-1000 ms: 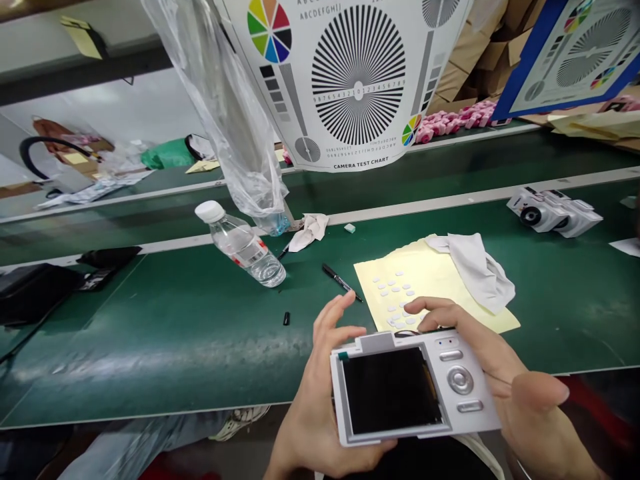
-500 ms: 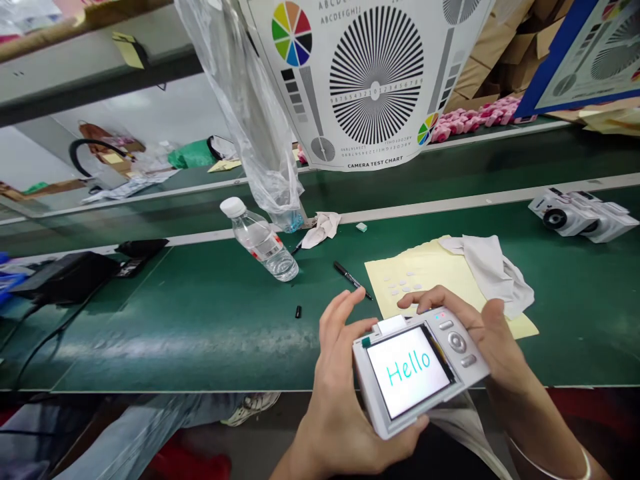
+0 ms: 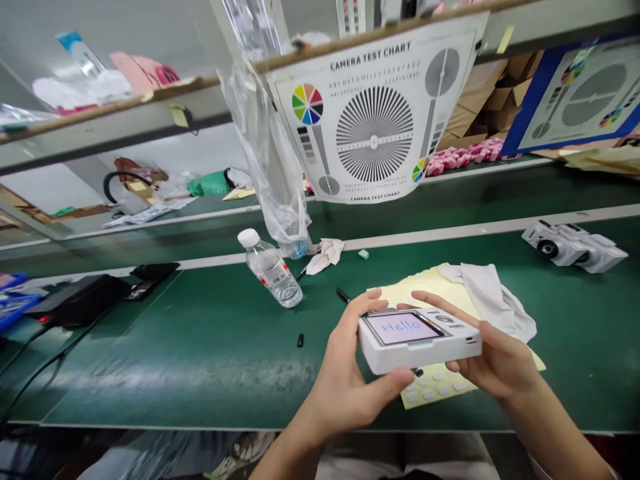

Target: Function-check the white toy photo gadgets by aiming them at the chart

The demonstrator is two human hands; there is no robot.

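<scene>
Since the earlier frame, the white camera (image 3: pixel 423 350) has been tipped back, so that its screen (image 3: pixel 403 327) is seen at a shallow slant and its long white edge is turned toward the viewer; more of the test chart (image 3: pixel 374 142) at the top of the frame is also brought into view. The white camera is held above the green table (image 3: pixel 225 347), right of centre in the lower half of the frame, with "Hello" shown on the screen. Its left end is gripped by the left hand (image 3: pixel 347 377), with the thumb laid along the near edge and the fingers curled over the far side. The right end is held by the right hand (image 3: pixel 505 363), its fingers spread above and below the body. Partly beneath the white camera in the view, a yellow sheet (image 3: pixel 405 288) is seen, with small white pads (image 3: pixel 440 376) on its near part and a white cloth (image 3: pixel 500 307) laid over its right side. A black marker (image 3: pixel 343 295) is partly hidden behind the left hand. Left of centre, a water bottle (image 3: pixel 275 273) is stood near a crumpled tissue (image 3: pixel 326 256), and a black cap (image 3: pixel 301 340) is seen nearer the viewer. Two more cameras (image 3: pixel 573 247) are placed together at the right.
</scene>
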